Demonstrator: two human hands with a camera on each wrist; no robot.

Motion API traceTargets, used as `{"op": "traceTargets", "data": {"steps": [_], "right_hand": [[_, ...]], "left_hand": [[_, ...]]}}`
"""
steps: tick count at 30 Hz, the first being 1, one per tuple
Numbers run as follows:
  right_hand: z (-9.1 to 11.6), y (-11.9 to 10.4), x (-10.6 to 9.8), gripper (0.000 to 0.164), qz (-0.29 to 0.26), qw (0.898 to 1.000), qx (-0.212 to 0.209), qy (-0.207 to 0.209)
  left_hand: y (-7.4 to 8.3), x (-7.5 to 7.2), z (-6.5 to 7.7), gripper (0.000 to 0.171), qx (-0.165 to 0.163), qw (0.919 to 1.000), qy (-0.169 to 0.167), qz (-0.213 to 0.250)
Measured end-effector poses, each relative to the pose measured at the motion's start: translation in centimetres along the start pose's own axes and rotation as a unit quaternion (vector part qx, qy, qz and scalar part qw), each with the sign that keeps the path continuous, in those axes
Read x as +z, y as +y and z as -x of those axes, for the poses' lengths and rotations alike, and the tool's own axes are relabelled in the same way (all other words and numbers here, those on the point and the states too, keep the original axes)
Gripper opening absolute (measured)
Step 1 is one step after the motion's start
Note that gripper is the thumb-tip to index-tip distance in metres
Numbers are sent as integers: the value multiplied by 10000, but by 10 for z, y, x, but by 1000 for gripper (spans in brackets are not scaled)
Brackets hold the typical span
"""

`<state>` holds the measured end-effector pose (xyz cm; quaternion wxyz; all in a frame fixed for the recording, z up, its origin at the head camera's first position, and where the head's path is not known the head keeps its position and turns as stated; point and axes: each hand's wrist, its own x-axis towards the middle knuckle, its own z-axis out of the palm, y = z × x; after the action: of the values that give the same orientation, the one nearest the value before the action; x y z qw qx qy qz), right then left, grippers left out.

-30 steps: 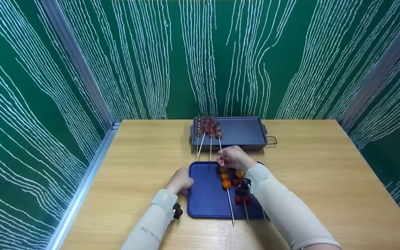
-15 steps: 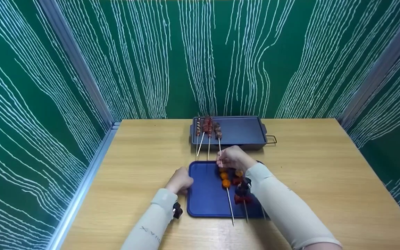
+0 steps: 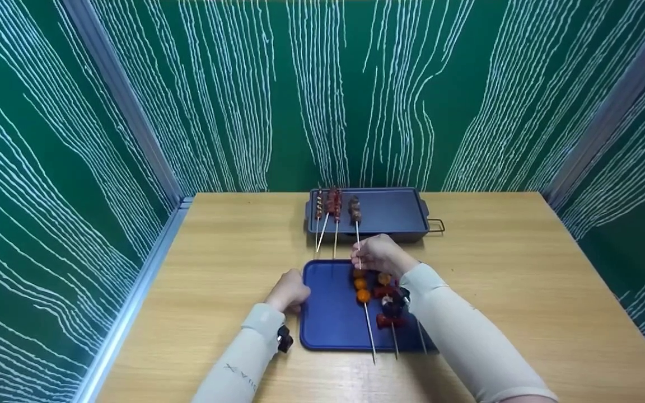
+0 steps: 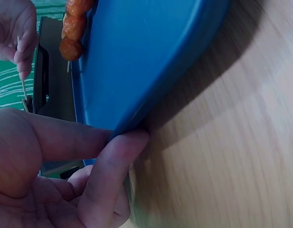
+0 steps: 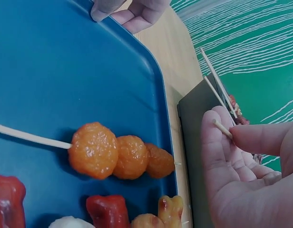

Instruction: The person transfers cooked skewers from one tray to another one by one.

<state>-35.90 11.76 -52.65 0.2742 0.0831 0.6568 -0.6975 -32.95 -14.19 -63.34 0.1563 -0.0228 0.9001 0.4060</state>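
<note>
My right hand (image 3: 375,253) pinches the stick end of a brown meat skewer (image 3: 355,210), whose meat lies over the dark grill pan (image 3: 395,210). In the right wrist view the stick's end (image 5: 222,128) pokes out between thumb and fingers. With thumb and finger my left hand (image 3: 290,291) pinches the left rim of the blue tray (image 3: 328,319). On that tray lies a skewer of orange balls (image 3: 362,295), and beside it a skewer with red and pale pieces (image 3: 389,321), partly hidden by the right forearm.
Several other meat skewers (image 3: 328,207) lie at the grill pan's left end, sticks hanging over its front edge. A wire handle (image 3: 437,225) juts from the pan's right side. Green walls (image 3: 277,112) with white lines enclose the wooden table (image 3: 233,240).
The pinched meat skewer has shifted slightly right on the pan, widening the space between it and the other skewers. My left hand still holds the tray.
</note>
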Motion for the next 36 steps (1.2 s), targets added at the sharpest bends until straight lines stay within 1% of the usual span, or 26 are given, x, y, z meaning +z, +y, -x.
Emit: {"op": "traceTargets", "data": {"steps": [2,5,8,9,12,14,19,26,31,36], "right_hand": [[1,0,-1,16,-23,10000,8,4],[3,0,-3,15,-72,10000,-8,-10],[7,0,-6,14,-147,9999,-22,-17],[8,0,-7,14,-172,9998,-28,-15],[11,0,-10,15,-225,9997,-57,7],[14,-1,-12,16,-253,9996,-90,10],[19,-3,-15,17,-270,9995,-129,-39],[30,-9,-16,16,-137,9998,-145,-54],[38,-12,-14,20,19,9998,-177,-57],[45,-15,-15,21,93,9996,-252,-69]], "left_hand": [[2,-1,3,16,54,10000,5,17],[15,-9,22,27,175,9997,12,158],[33,-18,44,38,183,9997,-35,129],[38,-20,51,39,166,9998,-43,123],[45,-24,58,37,116,9999,-78,29],[45,-25,61,32,142,9998,-91,90],[44,-28,62,11,226,9989,-211,353],[44,-28,62,13,193,9974,-276,632],[44,-28,61,16,95,9973,-247,687],[43,-27,59,14,43,9971,-225,720]]}}
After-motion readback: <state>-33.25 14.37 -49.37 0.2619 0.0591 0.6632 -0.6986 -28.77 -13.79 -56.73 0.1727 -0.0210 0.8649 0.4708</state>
